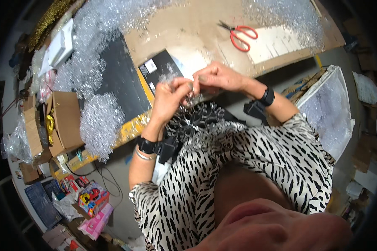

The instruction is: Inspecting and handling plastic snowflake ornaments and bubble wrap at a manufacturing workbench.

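My left hand point(168, 99) and my right hand point(219, 78) meet over the near edge of the table, both closed in a pinch with fingertips touching or nearly so. Something small and clear or shiny seems to be between them, too small to make out. Glittering clear pieces point(192, 99) hang just under the fingers. Beyond my left hand lies a flat black package point(158, 70) with a white label. A pair of scissors with red handles point(244, 37) rests farther off to the right on the cardboard-covered tabletop point(188, 42).
Heaps of clear glittering strands point(88, 54) cover the table's left side, with another pile point(101, 125) near its edge. A cardboard box point(63, 121) stands at the left. On the right, a white-lined container point(326, 113) holds more clear pieces. Colourful boxes point(93, 198) sit lower left.
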